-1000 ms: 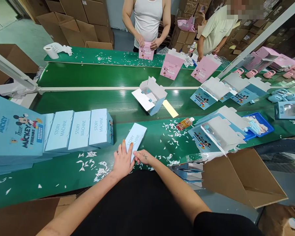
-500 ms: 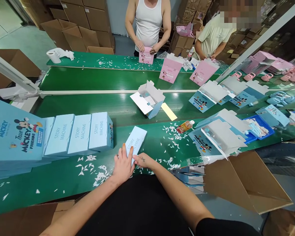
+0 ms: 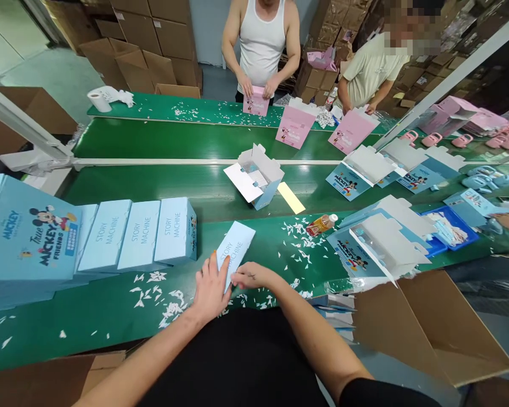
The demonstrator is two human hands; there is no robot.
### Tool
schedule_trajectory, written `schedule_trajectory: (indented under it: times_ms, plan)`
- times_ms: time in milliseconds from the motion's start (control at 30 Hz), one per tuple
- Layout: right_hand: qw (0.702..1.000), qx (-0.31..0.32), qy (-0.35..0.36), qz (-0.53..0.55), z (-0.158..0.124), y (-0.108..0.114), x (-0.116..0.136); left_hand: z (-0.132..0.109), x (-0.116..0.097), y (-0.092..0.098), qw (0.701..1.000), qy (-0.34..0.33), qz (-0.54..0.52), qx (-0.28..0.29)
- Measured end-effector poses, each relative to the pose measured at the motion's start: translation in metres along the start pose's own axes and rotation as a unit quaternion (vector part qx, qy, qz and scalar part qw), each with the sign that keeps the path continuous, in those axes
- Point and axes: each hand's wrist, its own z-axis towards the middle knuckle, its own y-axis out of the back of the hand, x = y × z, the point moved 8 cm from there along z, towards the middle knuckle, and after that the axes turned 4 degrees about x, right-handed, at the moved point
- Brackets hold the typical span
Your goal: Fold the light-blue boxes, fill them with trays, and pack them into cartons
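Note:
A light-blue box (image 3: 237, 240) printed "STORY MACHINE" stands closed on the green table in front of me. My left hand (image 3: 210, 286) grips it at the near left, its fingers laid along the top and side. At its near right edge, my right hand (image 3: 254, 276) is closed with the fingertips pressed on the box; what lies under them is hidden. Left of my hands, several matching closed boxes (image 3: 176, 232) stand in a row, beside a larger-looking blue box face (image 3: 42, 226) with a cartoon mouse.
White paper scraps (image 3: 173, 308) litter the green table (image 3: 123, 322). An open blue box (image 3: 267, 195), a yellow strip (image 3: 292, 198) and a drink bottle (image 3: 321, 225) lie ahead. More open blue boxes (image 3: 352, 254) stand right, above a large carton (image 3: 458, 322). Two people work opposite with pink boxes (image 3: 296, 125).
My hands stay on the box, with only a slight shift of the right wrist. The view has tilted a little. At far right, another person's hand has come further into view at a blue box.

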Motion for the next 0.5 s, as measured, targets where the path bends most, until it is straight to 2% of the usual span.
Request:
schedule_trajectory:
  times_ms: [33, 167, 233, 300, 367, 500]
  plan:
    - [1.0, -0.021, 0.003, 0.01, 0.0, 0.02, -0.005, 0.0, 0.005, 0.01, 1.0, 0.001, -0.027, -0.003]
    - [0.978, -0.203, -0.049, -0.005, 0.002, 0.119, -0.029, -0.009, 0.021, 0.069, 0.993, 0.002, -0.114, -0.029]
    - [0.945, -0.312, -0.082, -0.059, 0.004, 0.163, -0.034, -0.021, 0.027, 0.106, 0.99, -0.006, -0.125, -0.061]
    - [0.892, -0.413, -0.11, -0.144, 0.008, 0.196, -0.031, -0.033, 0.037, 0.143, 0.987, 0.003, -0.12, -0.111]
    - [0.854, -0.455, -0.14, -0.208, 0.021, 0.215, -0.029, -0.042, 0.053, 0.176, 0.979, 0.037, -0.106, -0.17]
    - [0.863, -0.413, -0.233, -0.174, 0.063, 0.223, -0.047, -0.051, 0.105, 0.222, 0.956, 0.148, -0.02, -0.253]
